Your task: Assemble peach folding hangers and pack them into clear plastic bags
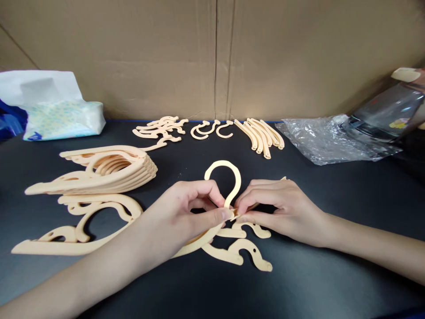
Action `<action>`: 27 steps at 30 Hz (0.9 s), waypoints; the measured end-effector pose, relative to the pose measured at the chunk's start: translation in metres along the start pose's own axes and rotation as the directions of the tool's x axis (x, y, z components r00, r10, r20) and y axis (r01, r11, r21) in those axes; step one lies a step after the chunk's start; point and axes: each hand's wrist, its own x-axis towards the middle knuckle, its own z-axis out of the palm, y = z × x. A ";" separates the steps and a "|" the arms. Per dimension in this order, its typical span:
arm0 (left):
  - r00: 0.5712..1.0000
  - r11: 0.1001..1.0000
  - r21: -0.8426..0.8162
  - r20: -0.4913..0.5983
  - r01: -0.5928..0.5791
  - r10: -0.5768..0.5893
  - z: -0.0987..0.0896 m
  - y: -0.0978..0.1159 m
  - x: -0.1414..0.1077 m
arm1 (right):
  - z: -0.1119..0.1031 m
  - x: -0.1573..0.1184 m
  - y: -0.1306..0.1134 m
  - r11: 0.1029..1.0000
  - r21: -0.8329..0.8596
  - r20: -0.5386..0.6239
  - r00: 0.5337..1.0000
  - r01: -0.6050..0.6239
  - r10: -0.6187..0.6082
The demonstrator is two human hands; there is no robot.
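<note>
Near the middle, a cream hook (236, 177) stands up with its curve at the top, its base between the fingertips of both hands. My left hand (195, 208) pinches the base of the hook, and a curved cream arm piece (195, 243) runs down below that hand. My right hand (275, 206) is closed on a thin cream piece, mostly hidden by the fingers, which meets the hook base. Just below the hands, curved cream pieces with small holes (254, 252) lie on the dark table.
A stack of folded cream hangers (133, 173) and another folded hanger (83, 248) are at the left. Behind lie small curved pieces (162, 128), loose hooks (225, 129) and long arms (262, 135). Tissue pack (66, 117) stands back left; clear plastic bag (325, 139) and a transparent container (388, 110) back right.
</note>
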 end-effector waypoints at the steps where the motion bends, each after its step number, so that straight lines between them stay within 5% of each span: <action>1: 1.000 1.000 0.020 -0.005 -0.013 0.013 0.000 0.001 -0.001 | 0.000 0.000 0.000 1.000 -0.004 0.004 1.000 0.002 -0.002; 7: 0.999 0.988 0.155 -0.045 0.002 0.005 0.001 0.009 0.000 | -0.001 0.000 0.000 0.999 -0.009 0.008 0.999 -0.047 0.047; 16: 0.990 0.998 0.048 -0.132 0.050 -0.043 0.002 0.006 0.005 | 0.001 0.001 -0.002 0.975 0.050 -0.014 0.976 -0.216 0.217; 23: 0.976 0.984 0.156 -0.185 -0.089 0.117 0.005 0.005 0.002 | 0.002 0.006 -0.005 0.971 0.110 -0.078 0.972 -0.214 0.223; 27: 0.961 0.955 0.262 -0.196 -0.138 0.193 0.004 0.001 -0.001 | 0.002 0.005 0.003 0.958 0.171 -0.256 0.929 -0.229 0.268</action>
